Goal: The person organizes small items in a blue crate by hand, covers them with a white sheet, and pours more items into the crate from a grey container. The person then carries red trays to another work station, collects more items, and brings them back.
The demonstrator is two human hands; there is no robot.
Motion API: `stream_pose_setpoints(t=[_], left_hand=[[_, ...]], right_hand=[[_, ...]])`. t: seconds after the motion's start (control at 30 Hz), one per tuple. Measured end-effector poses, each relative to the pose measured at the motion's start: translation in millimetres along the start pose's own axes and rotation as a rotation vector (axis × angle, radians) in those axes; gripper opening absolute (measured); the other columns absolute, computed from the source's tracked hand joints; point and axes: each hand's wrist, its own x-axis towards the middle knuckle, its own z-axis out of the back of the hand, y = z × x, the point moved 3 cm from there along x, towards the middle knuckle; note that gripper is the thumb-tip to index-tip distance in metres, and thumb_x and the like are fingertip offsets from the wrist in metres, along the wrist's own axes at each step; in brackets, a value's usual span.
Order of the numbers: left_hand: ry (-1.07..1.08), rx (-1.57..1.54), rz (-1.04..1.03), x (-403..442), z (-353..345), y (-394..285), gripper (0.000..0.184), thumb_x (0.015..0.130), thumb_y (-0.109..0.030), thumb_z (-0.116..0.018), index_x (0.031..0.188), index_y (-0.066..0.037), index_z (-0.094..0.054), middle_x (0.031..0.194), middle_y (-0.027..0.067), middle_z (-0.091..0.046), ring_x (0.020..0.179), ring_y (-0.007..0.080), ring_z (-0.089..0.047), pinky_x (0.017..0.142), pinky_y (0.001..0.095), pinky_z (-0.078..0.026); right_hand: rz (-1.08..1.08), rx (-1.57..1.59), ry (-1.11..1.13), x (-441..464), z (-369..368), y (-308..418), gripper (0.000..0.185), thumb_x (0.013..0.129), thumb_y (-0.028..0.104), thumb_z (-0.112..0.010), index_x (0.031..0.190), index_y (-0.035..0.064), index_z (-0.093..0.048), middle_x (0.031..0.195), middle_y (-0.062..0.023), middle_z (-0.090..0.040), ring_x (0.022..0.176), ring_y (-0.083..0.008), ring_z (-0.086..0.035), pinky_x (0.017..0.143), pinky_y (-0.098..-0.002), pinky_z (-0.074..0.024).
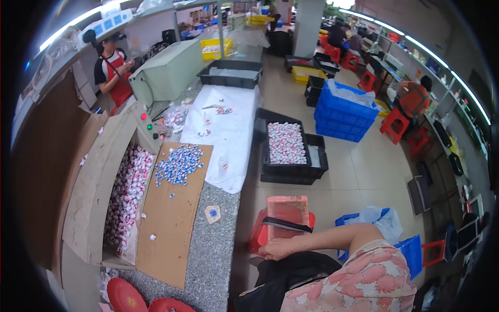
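Note:
My right hand (pixel 276 249) reaches in from the right, below a pink floral sleeve (pixel 358 275). Its fingers are bent together at the near edge of a red stool (pixel 255 235), close to black cloth (pixel 296 268); what they hold is hidden. A pink-red basket (pixel 288 208) rests on the stool, with a black strap (pixel 286 224) across it. My left hand does not show. On the workbench, left of my right hand, small blue-and-white pieces (pixel 179 164) lie on a cardboard sheet (pixel 169 229), beside an open box (pixel 83 208) full of pink-and-white pieces (pixel 125 200).
The granite bench edge (pixel 234 218) runs along my left. Black crates (pixel 288 174), one with pink-and-white pieces, and stacked blue crates (pixel 345 112) stand on the floor ahead. A person in a red apron (pixel 118 78) is behind the bench; another sits on a red stool at right.

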Motion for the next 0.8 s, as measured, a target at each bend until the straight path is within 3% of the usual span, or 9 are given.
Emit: stream_pose_setpoints(t=[0.17, 0.27, 0.33, 0.37, 0.4, 0.5, 0.57, 0.7, 0.8], left_hand=[[-0.214, -0.208, -0.019, -13.4, 73.7, -35.3, 0.030, 0.088, -0.019, -0.057, 0.107, 0.004, -0.059, 0.107, 0.0256, -0.057, 0.096, 0.0412, -0.056, 0.086, 0.0478, -0.046], [-0.132, -0.317, -0.020, -39.1, 98.9, -53.0, 0.023, 0.084, -0.005, -0.059, 0.105, 0.003, -0.061, 0.106, 0.0215, -0.057, 0.099, 0.0373, -0.056, 0.089, 0.0444, -0.046], [-0.156, -0.373, -0.015, -53.7, 99.3, -56.7, 0.014, 0.087, -0.007, -0.055, 0.096, 0.003, -0.057, 0.100, 0.0185, -0.056, 0.090, 0.0373, -0.058, 0.076, 0.0427, -0.047], [-0.063, -0.510, 0.130, -66.9, 96.5, -46.4, 0.022, 0.081, 0.006, -0.054, 0.102, 0.005, -0.059, 0.101, 0.0200, -0.056, 0.097, 0.0376, -0.055, 0.087, 0.0417, -0.043], [-0.147, -0.438, 0.012, -67.6, 112.9, -51.3, 0.016, 0.079, 0.008, -0.056, 0.095, 0.005, -0.060, 0.098, 0.0182, -0.057, 0.087, 0.0329, -0.058, 0.072, 0.0377, -0.048], [-0.162, -0.590, 0.115, -63.2, 178.5, -62.7, 0.018, 0.080, 0.007, -0.054, 0.098, 0.004, -0.058, 0.093, 0.0164, -0.057, 0.079, 0.0257, -0.058, 0.071, 0.0334, -0.048], [-0.259, -0.867, 0.173, -60.6, 232.8, -59.2, 0.017, 0.079, 0.003, -0.061, 0.096, 0.004, -0.060, 0.093, 0.0181, -0.057, 0.080, 0.0275, -0.058, 0.071, 0.0314, -0.049], [-0.492, -1.335, -0.472, -57.5, 348.9, -73.6, 0.019, 0.086, -0.009, -0.053, 0.099, 0.002, -0.059, 0.093, 0.0187, -0.058, 0.077, 0.0277, -0.058, 0.071, 0.0380, -0.049], [-0.645, -1.445, -0.422, -59.1, 409.7, -115.0, 0.013, 0.090, -0.019, -0.056, 0.091, -0.007, -0.061, 0.085, 0.0057, -0.054, 0.074, 0.0203, -0.053, 0.062, 0.0359, -0.040]], right_hand=[[0.154, -0.162, 0.204, 59.1, -9.9, 15.0, 0.028, 0.079, 0.019, -0.062, 0.103, 0.0035, -0.061, 0.094, -0.0189, -0.065, 0.095, -0.0368, -0.062, 0.079, -0.0465, -0.0492], [0.423, -0.030, 0.098, 69.0, 6.9, 67.5, 0.021, 0.081, 0.018, -0.060, 0.094, 0.0011, -0.059, 0.092, -0.0200, -0.063, 0.091, -0.0383, -0.060, 0.077, -0.0468, -0.0483], [0.608, 0.194, -0.040, 55.6, 43.9, 125.8, 0.018, 0.085, 0.017, -0.056, 0.094, 0.0011, -0.058, 0.085, -0.0159, -0.061, 0.084, -0.0375, -0.059, 0.072, -0.0448, -0.0463], [0.695, 0.268, -0.128, 37.3, 68.5, 158.3, 0.019, 0.086, 0.019, -0.058, 0.094, 0.0016, -0.059, 0.082, -0.0138, -0.061, 0.078, -0.0346, -0.060, 0.068, -0.0422, -0.0462], [0.729, 0.368, -0.181, 13.1, 91.1, 189.2, 0.019, 0.083, 0.018, -0.064, 0.094, 0.0025, -0.061, 0.076, -0.0108, -0.059, 0.068, -0.0286, -0.060, 0.061, -0.0373, -0.0463], [0.947, 0.418, -0.370, -71.8, 144.5, 248.5, 0.022, 0.074, 0.015, -0.075, 0.092, 0.0051, -0.065, 0.068, -0.0044, -0.055, 0.058, -0.0184, -0.056, 0.051, -0.0309, -0.0430], [1.213, 0.560, -0.598, -120.5, 154.3, 279.8, 0.020, 0.083, 0.024, -0.061, 0.078, 0.0041, -0.063, 0.065, -0.0048, -0.059, 0.055, -0.0202, -0.057, 0.052, -0.0290, -0.0461], [1.613, 0.620, -0.468, -203.0, 151.7, 315.7, 0.023, 0.074, 0.027, -0.076, 0.094, 0.0171, -0.068, 0.078, 0.0031, -0.065, 0.070, -0.0104, -0.060, 0.071, -0.0268, -0.0497], [1.699, 0.624, -0.424, -227.8, 135.4, 341.2, 0.018, 0.077, 0.021, -0.071, 0.093, 0.0138, -0.067, 0.078, 0.0009, -0.064, 0.069, -0.0105, -0.059, 0.068, -0.0265, -0.0487]])
